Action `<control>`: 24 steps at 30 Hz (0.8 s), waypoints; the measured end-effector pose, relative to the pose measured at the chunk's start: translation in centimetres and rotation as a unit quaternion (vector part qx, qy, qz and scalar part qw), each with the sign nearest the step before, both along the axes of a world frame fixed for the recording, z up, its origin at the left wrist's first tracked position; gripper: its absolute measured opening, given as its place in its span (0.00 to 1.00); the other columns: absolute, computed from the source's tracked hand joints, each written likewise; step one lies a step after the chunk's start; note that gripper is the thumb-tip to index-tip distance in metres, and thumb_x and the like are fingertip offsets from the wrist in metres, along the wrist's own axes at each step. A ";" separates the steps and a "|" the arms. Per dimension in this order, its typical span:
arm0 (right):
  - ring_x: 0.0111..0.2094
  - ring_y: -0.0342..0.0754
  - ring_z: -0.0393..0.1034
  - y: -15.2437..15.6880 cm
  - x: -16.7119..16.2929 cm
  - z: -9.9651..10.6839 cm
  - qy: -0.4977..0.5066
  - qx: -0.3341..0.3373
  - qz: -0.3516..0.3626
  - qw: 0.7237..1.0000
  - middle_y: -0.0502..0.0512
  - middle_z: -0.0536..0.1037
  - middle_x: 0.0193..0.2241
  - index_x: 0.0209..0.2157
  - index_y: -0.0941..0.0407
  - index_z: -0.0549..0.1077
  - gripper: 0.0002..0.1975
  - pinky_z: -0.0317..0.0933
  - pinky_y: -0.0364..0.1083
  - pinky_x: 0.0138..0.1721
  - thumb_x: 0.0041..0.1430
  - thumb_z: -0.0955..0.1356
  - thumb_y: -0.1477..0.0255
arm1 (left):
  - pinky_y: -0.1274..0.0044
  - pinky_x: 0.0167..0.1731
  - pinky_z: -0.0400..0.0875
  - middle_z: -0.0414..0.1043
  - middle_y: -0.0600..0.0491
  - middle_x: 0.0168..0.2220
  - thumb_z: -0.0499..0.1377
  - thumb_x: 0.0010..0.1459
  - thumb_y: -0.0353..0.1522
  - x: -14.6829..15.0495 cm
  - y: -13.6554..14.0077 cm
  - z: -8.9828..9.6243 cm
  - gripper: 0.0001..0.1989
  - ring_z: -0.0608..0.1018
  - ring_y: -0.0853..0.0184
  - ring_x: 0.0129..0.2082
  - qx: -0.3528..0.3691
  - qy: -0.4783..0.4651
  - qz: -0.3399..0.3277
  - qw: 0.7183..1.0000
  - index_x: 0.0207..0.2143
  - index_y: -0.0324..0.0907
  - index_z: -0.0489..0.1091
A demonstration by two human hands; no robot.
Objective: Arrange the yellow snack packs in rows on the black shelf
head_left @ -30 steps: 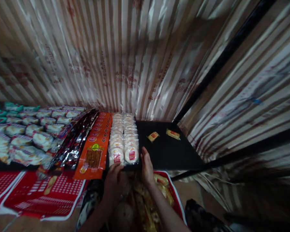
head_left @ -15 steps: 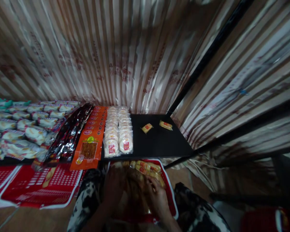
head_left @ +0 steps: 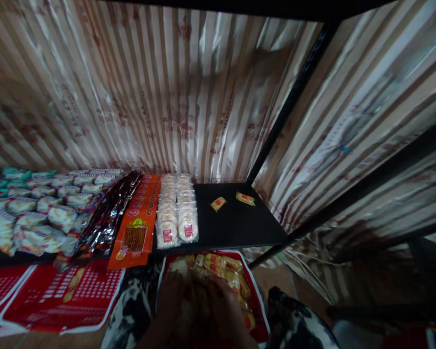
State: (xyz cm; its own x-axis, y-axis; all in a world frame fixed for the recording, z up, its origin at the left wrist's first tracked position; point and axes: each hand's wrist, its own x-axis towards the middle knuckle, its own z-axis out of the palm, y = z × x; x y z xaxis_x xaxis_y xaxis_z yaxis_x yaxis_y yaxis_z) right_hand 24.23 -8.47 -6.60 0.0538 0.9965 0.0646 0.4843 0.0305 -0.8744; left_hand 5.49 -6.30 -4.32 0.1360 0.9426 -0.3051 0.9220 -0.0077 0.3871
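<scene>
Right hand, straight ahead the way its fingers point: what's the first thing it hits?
Right hand: most likely the yellow-wrapped snacks inside the red basket. Shadow and blur hide the depth, so it may already be touching some.

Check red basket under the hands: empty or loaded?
Loaded: yellowish packets lie inside the red basket. How full, cannot tell; the left hand and right hand hide part of it.

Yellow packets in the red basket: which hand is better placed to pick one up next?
Probably the right hand, in the red basket beside the yellow packets. The left hand is at the basket's left side, farther from most of them.
</scene>
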 end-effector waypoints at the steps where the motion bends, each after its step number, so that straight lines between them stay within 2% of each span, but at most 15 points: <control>1: 0.45 0.54 0.73 0.0 0.0 -0.5 0.000 0.000 0.004 1.000 0.61 0.79 0.42 0.41 0.54 0.77 0.14 0.67 0.53 0.50 0.56 0.64 0.66 | 0.72 0.58 0.59 0.70 0.45 0.53 0.43 0.55 0.22 0.0 0.0 -0.2 0.24 0.69 0.63 0.56 -0.001 0.003 0.006 1.000 0.48 0.37 0.71; 4: 0.43 0.54 0.74 0.0 -0.2 -1.3 0.007 -0.002 0.015 1.000 0.61 0.80 0.40 0.40 0.54 0.77 0.13 0.68 0.52 0.47 0.55 0.64 0.68 | 0.69 0.61 0.53 0.60 0.43 0.61 0.45 0.57 0.25 0.2 0.2 -1.1 0.23 0.59 0.59 0.63 0.023 0.004 0.030 0.999 0.52 0.35 0.68; 7: 0.42 0.55 0.75 0.0 -0.6 -0.8 0.003 0.006 0.026 1.000 0.62 0.80 0.40 0.40 0.55 0.77 0.14 0.69 0.52 0.46 0.54 0.64 0.69 | 0.67 0.63 0.49 0.51 0.41 0.65 0.50 0.56 0.31 0.6 0.3 -1.7 0.28 0.51 0.54 0.66 0.012 -0.023 0.053 0.998 0.59 0.31 0.59; 10: 0.42 0.55 0.75 -0.3 -1.0 0.3 -0.012 0.012 0.034 0.999 0.63 0.80 0.39 0.38 0.56 0.78 0.15 0.69 0.52 0.45 0.54 0.62 0.68 | 0.70 0.62 0.50 0.55 0.40 0.63 0.51 0.54 0.30 0.8 0.4 -1.7 0.31 0.56 0.56 0.64 -0.015 -0.059 0.082 0.995 0.61 0.29 0.56; 13: 0.41 0.53 0.75 -0.8 -1.1 1.0 -0.024 0.003 0.027 0.999 0.62 0.80 0.38 0.39 0.56 0.77 0.18 0.69 0.51 0.45 0.57 0.59 0.67 | 0.72 0.61 0.52 0.60 0.38 0.60 0.51 0.54 0.29 0.7 0.6 -1.6 0.29 0.60 0.56 0.62 0.010 -0.077 0.124 0.989 0.58 0.28 0.60; 16: 0.43 0.52 0.75 -1.4 -1.0 1.0 -0.041 -0.024 0.023 0.999 0.61 0.80 0.39 0.39 0.55 0.77 0.17 0.68 0.49 0.46 0.57 0.60 0.68 | 0.70 0.60 0.54 0.60 0.36 0.59 0.53 0.53 0.29 0.6 0.9 -2.1 0.26 0.61 0.53 0.61 0.030 -0.099 0.162 0.981 0.54 0.29 0.64; 19: 0.42 0.52 0.75 -1.9 -0.7 0.8 -0.058 -0.056 0.014 0.997 0.60 0.80 0.39 0.38 0.55 0.78 0.16 0.68 0.48 0.45 0.56 0.61 0.67 | 0.72 0.57 0.58 0.59 0.38 0.59 0.55 0.49 0.26 0.7 1.1 -2.9 0.26 0.64 0.55 0.59 0.040 -0.144 0.186 0.971 0.53 0.32 0.65; 22: 0.41 0.52 0.75 -2.0 -0.8 0.7 -0.065 -0.063 0.003 0.996 0.60 0.81 0.38 0.37 0.55 0.79 0.15 0.69 0.48 0.44 0.57 0.63 0.65 | 0.73 0.55 0.62 0.64 0.42 0.55 0.53 0.47 0.24 0.7 1.2 -3.8 0.24 0.69 0.59 0.54 0.042 -0.173 0.190 0.966 0.49 0.34 0.66; 24: 0.40 0.51 0.75 -1.9 -1.0 0.8 -0.069 -0.058 0.006 0.996 0.59 0.81 0.37 0.36 0.55 0.79 0.14 0.69 0.47 0.44 0.57 0.63 0.65 | 0.72 0.55 0.62 0.68 0.43 0.51 0.52 0.48 0.24 0.7 1.1 -4.3 0.20 0.70 0.60 0.53 0.074 -0.178 0.191 0.962 0.46 0.35 0.68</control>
